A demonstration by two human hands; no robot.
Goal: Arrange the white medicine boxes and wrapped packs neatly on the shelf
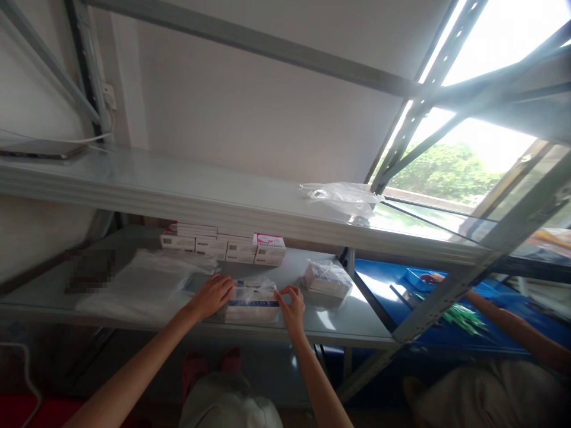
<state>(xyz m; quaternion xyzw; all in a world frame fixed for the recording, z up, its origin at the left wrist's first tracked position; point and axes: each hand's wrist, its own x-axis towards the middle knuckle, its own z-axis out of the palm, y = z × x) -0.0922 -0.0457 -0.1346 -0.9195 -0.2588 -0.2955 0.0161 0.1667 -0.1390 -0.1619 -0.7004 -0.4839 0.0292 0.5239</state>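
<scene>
On the lower grey shelf in front of me lies a clear plastic bag [261, 284] around white boxes with a blue band [251, 310]. My left hand [214, 295] is at the bag's upper left corner, its fingers curled together on the plastic. At the right end, my right hand [292, 302] pinches the bag's edge between thumb and forefinger. To the right sits a second bagged bundle of boxes [329, 279], apart from both hands. A pile of flat clear bags [143, 285] spreads out left of my left hand.
White-and-pink cartons [241, 249] stand stacked at the shelf's back. A crumpled clear bag [341, 199] and a laptop-like flat object [42, 150] rest on the upper shelf [200, 184]. At right, a co-worker's arm [504, 321] reaches over a blue table with a blue tray [482, 289] and green strips [464, 318].
</scene>
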